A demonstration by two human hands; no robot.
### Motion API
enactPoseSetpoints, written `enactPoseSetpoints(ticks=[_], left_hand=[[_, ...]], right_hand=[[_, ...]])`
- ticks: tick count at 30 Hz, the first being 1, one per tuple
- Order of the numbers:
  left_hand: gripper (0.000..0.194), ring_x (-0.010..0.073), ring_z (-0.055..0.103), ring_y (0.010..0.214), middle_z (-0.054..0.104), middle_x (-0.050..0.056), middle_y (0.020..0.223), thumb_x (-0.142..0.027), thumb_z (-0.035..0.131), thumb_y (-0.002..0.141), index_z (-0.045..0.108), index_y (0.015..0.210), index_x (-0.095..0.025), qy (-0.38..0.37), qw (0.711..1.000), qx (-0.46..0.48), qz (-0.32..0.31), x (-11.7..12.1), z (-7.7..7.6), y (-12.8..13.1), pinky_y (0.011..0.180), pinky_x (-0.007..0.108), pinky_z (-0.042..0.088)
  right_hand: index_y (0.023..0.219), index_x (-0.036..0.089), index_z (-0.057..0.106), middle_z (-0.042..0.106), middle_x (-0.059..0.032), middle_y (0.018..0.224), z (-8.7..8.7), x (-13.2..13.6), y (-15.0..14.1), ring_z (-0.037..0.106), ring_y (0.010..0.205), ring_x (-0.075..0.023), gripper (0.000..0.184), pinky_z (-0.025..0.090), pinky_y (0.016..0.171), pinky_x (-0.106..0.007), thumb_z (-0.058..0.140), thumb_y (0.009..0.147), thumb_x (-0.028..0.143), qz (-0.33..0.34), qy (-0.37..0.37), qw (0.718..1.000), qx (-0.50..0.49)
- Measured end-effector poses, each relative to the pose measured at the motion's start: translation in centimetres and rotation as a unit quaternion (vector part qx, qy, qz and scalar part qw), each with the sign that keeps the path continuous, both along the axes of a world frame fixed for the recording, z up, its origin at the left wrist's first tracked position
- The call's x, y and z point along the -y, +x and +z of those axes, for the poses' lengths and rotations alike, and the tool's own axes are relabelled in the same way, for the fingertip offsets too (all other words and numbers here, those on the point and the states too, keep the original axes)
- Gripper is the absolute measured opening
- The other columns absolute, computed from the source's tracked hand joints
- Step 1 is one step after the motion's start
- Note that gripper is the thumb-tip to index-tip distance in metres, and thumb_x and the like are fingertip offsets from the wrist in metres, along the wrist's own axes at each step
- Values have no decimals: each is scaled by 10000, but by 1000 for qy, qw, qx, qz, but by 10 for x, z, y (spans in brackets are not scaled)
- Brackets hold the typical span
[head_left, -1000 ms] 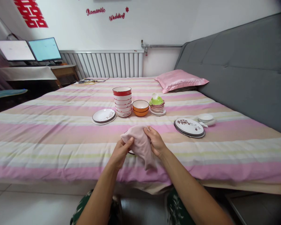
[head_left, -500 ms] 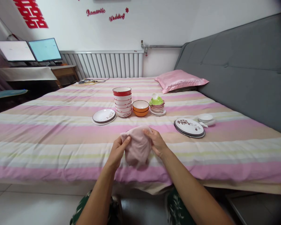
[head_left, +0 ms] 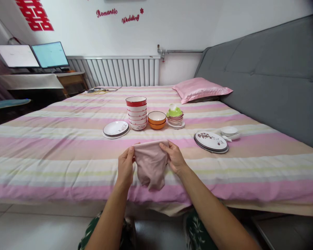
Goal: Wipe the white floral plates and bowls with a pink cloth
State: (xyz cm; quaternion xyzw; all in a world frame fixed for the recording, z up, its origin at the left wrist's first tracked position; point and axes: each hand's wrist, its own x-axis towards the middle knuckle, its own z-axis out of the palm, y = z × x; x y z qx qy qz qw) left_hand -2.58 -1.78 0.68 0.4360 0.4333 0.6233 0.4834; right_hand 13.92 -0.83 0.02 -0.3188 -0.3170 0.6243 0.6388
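A dusty-pink cloth (head_left: 151, 165) hangs stretched between my two hands, just above the near part of the striped bedspread. My left hand (head_left: 125, 166) pinches its upper left corner between thumb and fingers. At the upper right corner, my right hand (head_left: 174, 156) grips it the same way. The top edge runs nearly straight, while the lower part droops in soft folds. Beyond the cloth stand a tall stack of white bowls (head_left: 137, 114) with a red-rimmed one on top, and two orange bowls (head_left: 157, 120).
Flowered plates lie in a left stack (head_left: 116, 128) and a right stack (head_left: 211, 141). Small white dishes (head_left: 229, 132) sit beside the right one. Green and pink dishes (head_left: 175, 114) are piled on saucers. A pink pillow (head_left: 200, 88) rests near the grey headboard (head_left: 263, 66).
My left hand has moved left, pulling the cloth's top edge taut. The cloth, bunched before, now spreads wider and hangs slightly lower. My right hand stays about where it was.
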Motion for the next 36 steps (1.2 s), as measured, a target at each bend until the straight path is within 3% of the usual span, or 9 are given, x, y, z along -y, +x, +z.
enactPoseSetpoints(ticks=[6, 11, 17, 21, 24, 28, 30, 33, 36], left_hand=[[425, 147, 583, 825, 695, 59, 930, -491, 659, 724, 713, 973, -151, -3, 999, 41, 4, 1, 3, 2, 691, 221, 461], [440, 109, 550, 647, 656, 21, 780, -502, 679, 696, 688, 960, -150, -59, 992, -40, -102, 6, 7, 0, 546, 189, 408], [422, 192, 621, 724, 698, 68, 796, -433, 784, 580, 700, 839, -110, -152, 947, -181, -219, 12, -1, 0, 615, 242, 448], [383, 142, 584, 545, 660, 38, 661, -425, 769, 607, 671, 800, -109, -157, 940, -174, -249, 14, -2, 1, 499, 223, 423], [360, 120, 551, 471, 640, 21, 606, -406, 764, 621, 647, 786, -108, -151, 949, -125, -248, 13, 4, 2, 457, 214, 417], [356, 135, 612, 601, 699, 29, 742, -351, 767, 633, 652, 891, -133, -123, 974, -18, -191, 11, 11, 3, 563, 214, 471], [388, 146, 628, 645, 704, 25, 747, -344, 770, 630, 650, 937, -140, -113, 981, 3, -160, 10, 11, 3, 601, 221, 483], [448, 169, 652, 735, 709, 39, 810, -357, 761, 636, 626, 1006, -142, -93, 985, -1, -145, 9, 8, 4, 674, 249, 506], [493, 192, 657, 822, 699, 70, 948, -388, 714, 673, 576, 1084, -152, -73, 986, -66, -131, 6, 0, 5, 704, 278, 517]], right_hand=[[838, 187, 613, 683, 37, 775, -3, -3, -2, 630, 693, -114, 314, 490, 691, -236, 786, 615, 325, -12, -2, 1000, -17], [892, 197, 605, 689, 33, 834, -3, -4, -1, 640, 752, -122, 330, 495, 744, -253, 766, 643, 341, -12, -3, 999, -35], [870, 195, 599, 684, 41, 801, -3, -4, -2, 640, 731, -125, 318, 500, 736, -257, 768, 643, 341, -15, -8, 999, -39], [876, 201, 596, 689, 39, 826, -4, -6, 0, 641, 750, -126, 319, 500, 759, -258, 763, 650, 350, -26, -7, 999, -36], [918, 207, 606, 695, 22, 882, -1, -4, 4, 645, 780, -134, 326, 505, 738, -251, 747, 672, 367, -11, 0, 999, -31], [1073, 234, 584, 680, -10, 1010, 5, 4, 8, 656, 817, -158, 410, 514, 642, -235, 709, 717, 394, 97, 22, 994, 34], [1159, 262, 534, 650, -11, 1114, 6, 7, 9, 652, 901, -170, 517, 524, 672, -239, 736, 691, 346, 127, 46, 987, 85], [1214, 248, 487, 615, -29, 1194, 3, 5, 8, 619, 1027, -184, 618, 519, 828, -296, 750, 655, 258, 95, 91, 982, 137], [1277, 216, 438, 594, -66, 1231, -7, -7, 10, 579, 1106, -193, 648, 480, 926, -340, 696, 683, 243, 13, 132, 967, 216]])
